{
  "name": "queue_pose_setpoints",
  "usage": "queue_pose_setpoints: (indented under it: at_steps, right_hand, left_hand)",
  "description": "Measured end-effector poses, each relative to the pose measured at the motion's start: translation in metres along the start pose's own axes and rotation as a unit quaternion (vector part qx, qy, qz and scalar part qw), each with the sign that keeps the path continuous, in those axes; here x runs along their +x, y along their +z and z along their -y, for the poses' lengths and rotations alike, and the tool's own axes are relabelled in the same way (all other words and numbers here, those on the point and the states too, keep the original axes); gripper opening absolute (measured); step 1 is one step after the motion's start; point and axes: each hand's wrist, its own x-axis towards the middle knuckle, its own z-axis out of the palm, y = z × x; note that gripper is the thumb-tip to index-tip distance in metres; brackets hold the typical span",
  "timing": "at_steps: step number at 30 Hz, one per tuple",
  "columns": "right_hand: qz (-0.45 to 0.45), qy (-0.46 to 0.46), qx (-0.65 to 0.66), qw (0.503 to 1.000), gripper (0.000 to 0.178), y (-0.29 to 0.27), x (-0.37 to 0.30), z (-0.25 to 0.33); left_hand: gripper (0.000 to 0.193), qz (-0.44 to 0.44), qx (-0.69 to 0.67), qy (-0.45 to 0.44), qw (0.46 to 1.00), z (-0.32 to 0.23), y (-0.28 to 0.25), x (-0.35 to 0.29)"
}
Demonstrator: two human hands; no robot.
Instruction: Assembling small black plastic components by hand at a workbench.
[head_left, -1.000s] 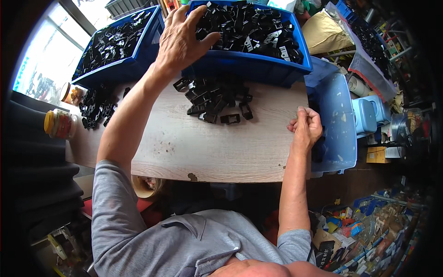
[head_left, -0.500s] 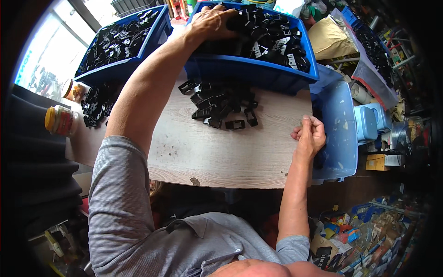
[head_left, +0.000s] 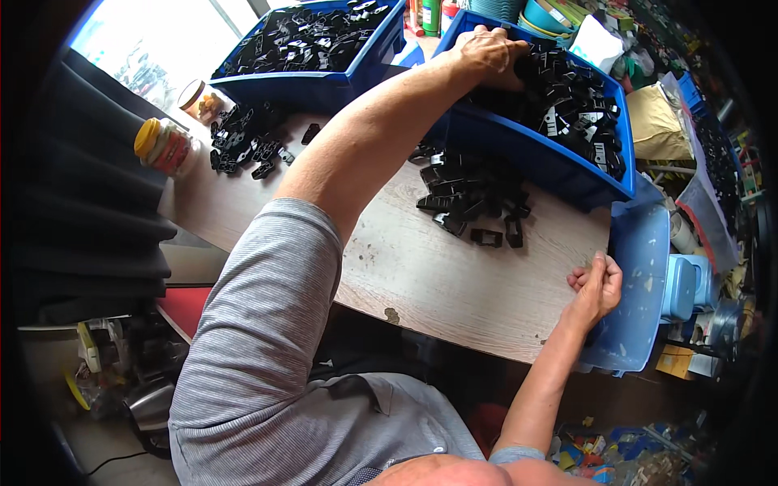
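My left hand [head_left: 491, 55] reaches over the far side of a blue plastic bin [head_left: 535, 150] heaped with black plastic clip-like parts [head_left: 567, 93]. Its fingertips are hidden down among the parts at the bin's left end. In front of that bin, a loose pile of black plastic pieces [head_left: 470, 190] lies on the wood-grain table [head_left: 454, 292]. At the table's right end my right hand [head_left: 598, 287] rests with fingers curled in and the thumb on top. Nothing shows in it.
A second blue bin [head_left: 324, 79] of black parts stands at the far left. Near it are more black pieces [head_left: 243, 142] and a yellow-lidded jar [head_left: 166, 146]. A translucent blue tub [head_left: 636, 275] stands against the table's right end. Green-blue bowls [head_left: 547, 16] sit behind.
The view has turned left, so everything appears shifted right and tilted. My left hand stays in the bin, slightly closer to its parts; my right hand keeps its curled pose.
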Motion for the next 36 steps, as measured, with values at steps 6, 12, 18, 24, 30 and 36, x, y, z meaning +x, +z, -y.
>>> queue_pose_setpoints:
  at_steps: [6, 12, 18, 24, 30, 36]
  right_hand:
    - [-0.015, 0.009, -0.016, 1.0, 0.017, -0.004, 0.001, 0.002]
    - [-0.016, 0.005, -0.019, 1.0, 0.018, 0.001, -0.002, 0.008]
    - [-0.012, -0.009, -0.018, 1.0, 0.018, -0.001, -0.004, 0.008]
    - [-0.024, -0.003, -0.026, 0.999, 0.017, 0.0, -0.005, 0.01]
    - [-0.017, -0.012, -0.011, 1.0, 0.017, -0.002, -0.003, 0.007]
    - [-0.022, -0.007, -0.016, 1.0, 0.016, -0.001, -0.003, 0.007]
  left_hand:
    - [0.071, -0.039, -0.035, 0.056, 0.997, -0.002, 0.0, -0.003]
    - [0.069, -0.031, -0.015, 0.053, 0.998, -0.003, -0.005, -0.005]
    - [0.06, 0.069, -0.026, -0.013, 0.997, -0.013, -0.013, -0.003]
    - [0.055, 0.027, -0.046, 0.017, 0.998, -0.01, -0.009, -0.003]
    - [0.054, -0.03, -0.072, 0.034, 0.996, -0.005, -0.004, -0.001]
    - [0.052, -0.115, -0.129, 0.03, 0.984, 0.0, -0.002, -0.005]
